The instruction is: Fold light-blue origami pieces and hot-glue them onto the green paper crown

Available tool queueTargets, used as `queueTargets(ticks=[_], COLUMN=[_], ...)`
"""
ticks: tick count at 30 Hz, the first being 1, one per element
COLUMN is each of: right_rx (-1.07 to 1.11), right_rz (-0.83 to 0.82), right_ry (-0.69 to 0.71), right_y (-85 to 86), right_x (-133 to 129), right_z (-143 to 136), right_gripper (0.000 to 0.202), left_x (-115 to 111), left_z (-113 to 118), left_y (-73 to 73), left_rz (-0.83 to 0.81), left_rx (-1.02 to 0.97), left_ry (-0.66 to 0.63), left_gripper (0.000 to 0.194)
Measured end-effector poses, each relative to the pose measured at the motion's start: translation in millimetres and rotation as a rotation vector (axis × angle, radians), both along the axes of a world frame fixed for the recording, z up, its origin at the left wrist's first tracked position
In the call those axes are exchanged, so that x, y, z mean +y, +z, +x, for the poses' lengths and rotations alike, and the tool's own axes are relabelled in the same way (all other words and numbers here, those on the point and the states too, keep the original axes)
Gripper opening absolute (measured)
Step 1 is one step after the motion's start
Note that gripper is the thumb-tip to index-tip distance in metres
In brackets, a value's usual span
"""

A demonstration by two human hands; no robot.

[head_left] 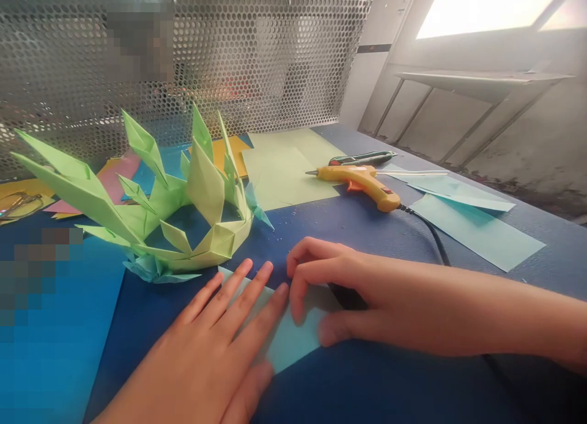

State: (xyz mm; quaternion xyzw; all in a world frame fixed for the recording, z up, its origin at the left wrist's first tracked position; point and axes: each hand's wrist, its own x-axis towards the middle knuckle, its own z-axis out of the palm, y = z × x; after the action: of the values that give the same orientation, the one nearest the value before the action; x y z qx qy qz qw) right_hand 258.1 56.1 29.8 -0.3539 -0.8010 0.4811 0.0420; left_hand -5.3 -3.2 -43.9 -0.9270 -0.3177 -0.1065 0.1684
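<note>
A sheet of light blue paper (293,341) lies on the dark blue tabletop, partly covered by both hands. My left hand (213,332) rests flat across its left side, fingers outstretched and slightly spread. From the right, my right hand (342,289) bends over the same sheet, with the thumb at its right edge and the curled fingers on its surface. Just beyond my left fingertips stands a green folded-paper crown (220,244) with tall pointed pieces. Small blue folded-paper pieces (153,270) sit at its base.
A yellow glue gun (367,182) lies behind my right hand, its black cord (433,228) running under that arm. Beside it are a utility knife (362,158), pale green sheets (284,167) and light blue strips (481,225). A perforated metal panel (257,57) borders the back.
</note>
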Motion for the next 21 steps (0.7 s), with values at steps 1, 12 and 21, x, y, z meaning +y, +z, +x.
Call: queueTargets(ticks=[1,12,21], right_rx=[-0.008,-0.076,-0.073], right_rz=[0.005,0.016,0.018], right_ry=[0.008,0.091,0.098], right_y=[1.5,8.0,7.3], right_x=[0.4,8.3,6.4], right_z=[1.4,11.5,12.1], right_gripper=[0.014,0.027,0.032], left_x=[-0.1,-0.7,-3.7], left_z=[0.1,7.1,6.5], left_y=[0.1,28.5,22.3], left_rz=[-0.013,-0.278,-0.045], left_rx=[0.006,0.011,-0.045], left_ry=[0.002,-0.050,-0.045], left_gripper=[0.061,0.063,0.068])
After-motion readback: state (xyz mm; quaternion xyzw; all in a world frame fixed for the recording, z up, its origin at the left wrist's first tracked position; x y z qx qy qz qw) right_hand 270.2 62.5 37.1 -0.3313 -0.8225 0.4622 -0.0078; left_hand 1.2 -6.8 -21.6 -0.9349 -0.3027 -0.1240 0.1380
